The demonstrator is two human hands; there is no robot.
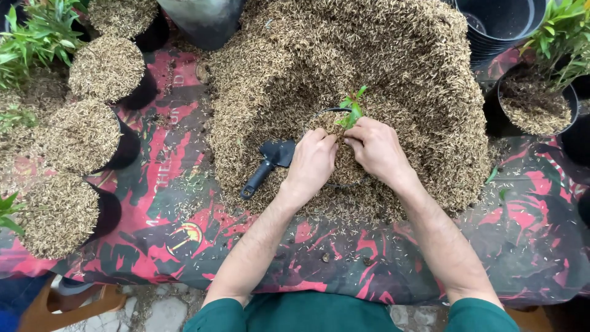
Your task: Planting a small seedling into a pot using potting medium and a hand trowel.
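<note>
Red-black printed tarp (pixel 184 209), big husk heap (pixel 381 67). Left hand (pixel 312 161) and right hand (pixel 376 149) press fingertips into husk around seedling (pixel 353 108) in black pot (pixel 319 114); trowel (pixel 268 165) beside.

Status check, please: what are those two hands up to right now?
Left hand and right hand pressing husk around small seedling in black pot. Pot half buried in husk pile. Black trowel lies beside left hand.

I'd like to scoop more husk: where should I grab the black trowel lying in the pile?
Grip the trowel by its black handle, coming from the lower left. The handle points that way and lies free on the husk pile; the blade end sits close to the left hand.
</note>
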